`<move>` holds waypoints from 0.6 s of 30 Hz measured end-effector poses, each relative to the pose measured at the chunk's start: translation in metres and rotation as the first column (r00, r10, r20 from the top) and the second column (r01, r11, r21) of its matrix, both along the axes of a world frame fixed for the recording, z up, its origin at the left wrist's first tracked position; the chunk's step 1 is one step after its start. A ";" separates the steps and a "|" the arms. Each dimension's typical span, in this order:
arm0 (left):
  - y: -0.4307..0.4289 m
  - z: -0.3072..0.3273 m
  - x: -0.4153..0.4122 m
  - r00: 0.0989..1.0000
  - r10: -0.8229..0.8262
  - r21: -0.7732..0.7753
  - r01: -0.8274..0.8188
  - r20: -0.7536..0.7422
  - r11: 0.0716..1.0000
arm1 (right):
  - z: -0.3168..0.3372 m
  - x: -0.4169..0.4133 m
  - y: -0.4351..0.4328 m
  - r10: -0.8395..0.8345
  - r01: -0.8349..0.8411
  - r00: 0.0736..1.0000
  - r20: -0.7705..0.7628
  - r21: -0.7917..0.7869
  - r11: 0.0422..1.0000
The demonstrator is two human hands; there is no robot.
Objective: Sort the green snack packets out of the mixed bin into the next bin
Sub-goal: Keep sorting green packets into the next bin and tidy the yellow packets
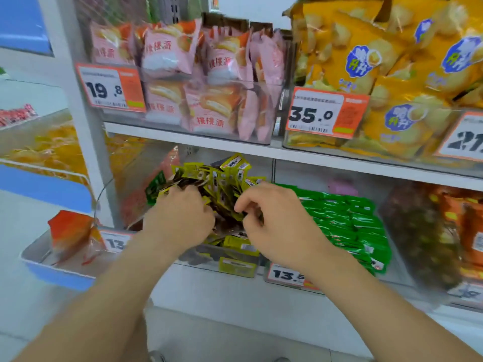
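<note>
Both my hands are in the mixed bin, wrists over its front wall. My left hand is sunk in the heap with its fingers curled under; I cannot tell whether they grip anything. My right hand sits toward the bin's right side, thumb and forefinger pinching an olive packet (not the colour I want, I judge).

The one that matters is the dark green packet at the bin's left edge, just beside my left knuckles. It stands nearly on end, its long axis running up and slightly toward the bin's back. My left hand is much the nearer. The next bin, holding bright green packets, adjoins the mixed bin's right wall, so the carry would cross the whole heap, past my right hand.
</note>
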State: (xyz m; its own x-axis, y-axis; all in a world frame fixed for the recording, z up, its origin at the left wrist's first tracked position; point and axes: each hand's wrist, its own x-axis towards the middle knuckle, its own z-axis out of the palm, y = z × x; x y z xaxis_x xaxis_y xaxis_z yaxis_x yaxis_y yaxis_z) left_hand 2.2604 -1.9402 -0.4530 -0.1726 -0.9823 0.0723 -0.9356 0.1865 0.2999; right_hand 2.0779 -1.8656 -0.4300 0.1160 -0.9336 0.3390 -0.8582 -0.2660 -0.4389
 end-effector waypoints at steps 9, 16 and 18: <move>-0.045 -0.012 0.092 0.946 -0.214 0.450 0.086 0.242 0.889 | -0.013 0.119 -0.116 0.096 -0.085 0.988 -0.122 0.094 0.992; -0.061 -0.032 0.114 0.967 -0.248 0.406 0.201 0.065 0.892 | -0.026 0.160 -0.214 0.161 -0.033 0.962 -0.219 0.495 0.868; -0.065 -0.032 0.114 0.970 -0.233 0.406 0.184 0.075 0.895 | -0.041 0.168 -0.238 0.175 0.034 0.930 -0.323 0.550 0.834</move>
